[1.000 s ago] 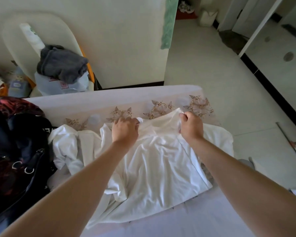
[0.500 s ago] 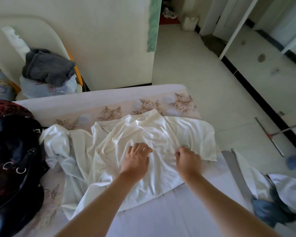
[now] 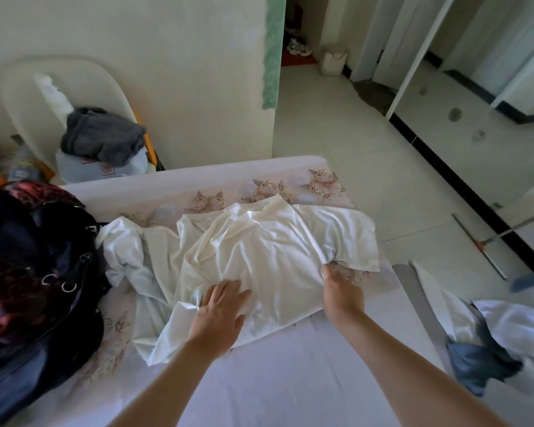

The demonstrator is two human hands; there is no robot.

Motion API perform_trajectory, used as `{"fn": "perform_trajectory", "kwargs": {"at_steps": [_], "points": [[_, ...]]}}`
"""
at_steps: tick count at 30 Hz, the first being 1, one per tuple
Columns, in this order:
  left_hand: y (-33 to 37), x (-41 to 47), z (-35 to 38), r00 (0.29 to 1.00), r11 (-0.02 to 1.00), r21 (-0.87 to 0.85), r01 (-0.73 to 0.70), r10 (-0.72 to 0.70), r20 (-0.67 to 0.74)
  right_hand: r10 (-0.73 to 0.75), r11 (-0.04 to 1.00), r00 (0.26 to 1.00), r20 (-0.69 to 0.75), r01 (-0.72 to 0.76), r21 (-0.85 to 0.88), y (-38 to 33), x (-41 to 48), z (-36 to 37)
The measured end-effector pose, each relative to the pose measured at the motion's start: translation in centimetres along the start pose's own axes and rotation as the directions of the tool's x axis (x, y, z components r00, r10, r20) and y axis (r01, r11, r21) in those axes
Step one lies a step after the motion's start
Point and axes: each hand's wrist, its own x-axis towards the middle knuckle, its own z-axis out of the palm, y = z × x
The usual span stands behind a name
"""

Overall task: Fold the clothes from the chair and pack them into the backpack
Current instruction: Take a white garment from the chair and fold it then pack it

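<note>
A white T-shirt [image 3: 259,251] lies spread and wrinkled on the bed [image 3: 290,380]. My left hand [image 3: 219,315] lies flat on its lower part with fingers spread. My right hand [image 3: 339,291] grips the shirt's right side, just below the sleeve, fingers curled under the cloth. A dark backpack [image 3: 34,288] with a red pattern sits on the bed at the left, beside the shirt's bunched left sleeve. On the white chair [image 3: 22,97] behind the bed rest a grey garment [image 3: 102,140] and a pale one under it.
The bed's far edge carries a flower-print strip [image 3: 265,189]. White and blue clothes [image 3: 490,340] lie at the right edge of the bed. A long-handled floor tool [image 3: 487,245] lies on the tiled floor to the right. A wall corner stands behind the bed.
Both hands left the shirt's collar and came down to its lower half. The left hand has flattened on the cloth; the right hand has shifted right and taken hold of the shirt's side.
</note>
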Motion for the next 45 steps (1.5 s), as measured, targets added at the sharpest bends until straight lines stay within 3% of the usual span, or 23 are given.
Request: {"fn": "perform_trajectory", "kwargs": {"at_steps": [3, 6, 7, 9, 12, 14, 16, 19, 21, 23, 25, 28, 29, 30, 31, 33, 35, 37, 40, 43, 45], "points": [[-1.0, -1.0, 0.0, 0.990, 0.995, 0.027, -0.091, 0.094, -0.110, -0.015, 0.989, 0.996, -0.089, 0.001, -0.149, 2.3, -0.6, 0.1], [-0.8, -1.8, -0.3, 0.979, 0.990, 0.075, -0.117, 0.127, -0.157, 0.060, 0.963, 0.998, 0.001, -0.058, -0.265, 4.8, -1.4, -1.1], [-0.6, -2.1, -0.4, 0.978, 0.994, 0.058, -0.098, 0.107, -0.177, 0.051, 0.956, 0.998, -0.049, -0.063, -0.287, 4.8, -1.7, -1.3], [0.3, -2.7, -1.4, 0.979, 1.000, 0.004, -0.008, 0.009, -0.206, -0.010, 0.968, 0.994, -0.106, -0.017, -0.252, 3.3, -2.4, -1.3], [1.3, -4.6, -3.1, 0.948, 0.956, -0.084, 0.280, -0.290, -0.134, -0.359, 0.932, 0.929, -0.089, 0.353, -0.079, -1.5, -4.0, -0.5], [0.8, -6.0, -3.9, 0.852, 0.849, -0.125, 0.513, -0.521, -0.045, -0.538, 0.836, 0.840, -0.066, 0.542, 0.087, -5.3, -5.7, -0.3], [-0.7, -7.3, -3.9, 0.751, 0.742, -0.115, 0.660, -0.656, 0.077, -0.629, 0.773, 0.775, -0.059, 0.632, 0.058, -8.2, -7.2, 0.4], [-1.8, -8.6, -4.7, 0.783, 0.721, -0.343, 0.602, -0.618, 0.076, -0.636, 0.771, 0.770, -0.050, 0.632, -0.074, -10.1, -8.3, 1.5], [-1.4, -8.8, -6.3, 0.713, 0.601, -0.506, 0.619, -0.700, 0.040, -0.623, 0.782, 0.778, -0.082, 0.621, -0.050, -10.1, -8.5, 1.5], [-1.5, -8.5, -8.0, 0.588, 0.494, -0.523, 0.695, -0.808, 0.018, -0.618, 0.784, 0.785, 0.031, 0.614, 0.091, -9.7, -8.4, 0.9], [-2.6, -8.6, -8.8, 0.549, 0.472, -0.359, 0.805, -0.822, 0.150, -0.582, 0.811, 0.787, 0.203, 0.546, 0.211, -9.3, -8.3, 0.1], [-4.3, -9.6, -9.3, 0.452, 0.493, -0.007, 0.870, -0.791, 0.412, -0.573, 0.813, 0.654, 0.493, 0.529, 0.243, -9.5, -8.5, -1.6], [-4.6, -9.9, -9.2, 0.461, 0.537, 0.045, 0.842, -0.761, 0.456, -0.558, 0.821, 0.629, 0.541, 0.513, 0.250, -9.7, -8.3, -2.0], [-4.6, -9.9, -9.3, 0.513, 0.598, 0.069, 0.799, -0.737, 0.441, -0.544, 0.834, 0.628, 0.557, 0.480, 0.273, -10.0, -7.9, -2.3], [-4.5, -9.6, -9.5, 0.611, 0.677, 0.055, 0.734, -0.693, 0.384, -0.528, 0.848, 0.652, 0.545, 0.435, 0.302, -10.3, -7.3, -2.6], [-4.1, -8.8, -9.2, 0.827, 0.839, -0.078, 0.539, -0.509, 0.237, -0.497, 0.862, 0.757, 0.425, 0.371, 0.345, -10.8, -5.7, -3.1], [-3.2, -7.5, -9.1, 0.950, 0.944, -0.175, 0.278, -0.244, 0.193, -0.507, 0.845, 0.833, 0.221, 0.430, 0.316, -11.5, -3.8, -3.5], [-2.4, -6.2, -8.0, 0.956, 0.983, -0.148, 0.106, -0.060, 0.286, -0.568, 0.806, 0.817, 0.104, 0.525, 0.273, -12.5, -1.9, -3.8], [-2.3, -4.9, -5.6, 0.926, 0.998, -0.055, 0.004, 0.017, 0.378, -0.668, 0.742, 0.737, 0.106, 0.649, 0.168, -14.7, 0.7, -4.0], [-3.3, -4.1, -4.8, 0.980, 0.975, -0.214, 0.064, -0.021, 0.199, -0.710, 0.695, 0.688, 0.154, 0.719, -0.008, -16.8, 2.6, -3.5], [-3.8, -3.5, -5.7, 0.981, 0.922, -0.338, 0.191, -0.168, 0.097, -0.738, 0.657, 0.658, 0.152, 0.751, -0.060, -17.8, 3.6, -3.1]]}}
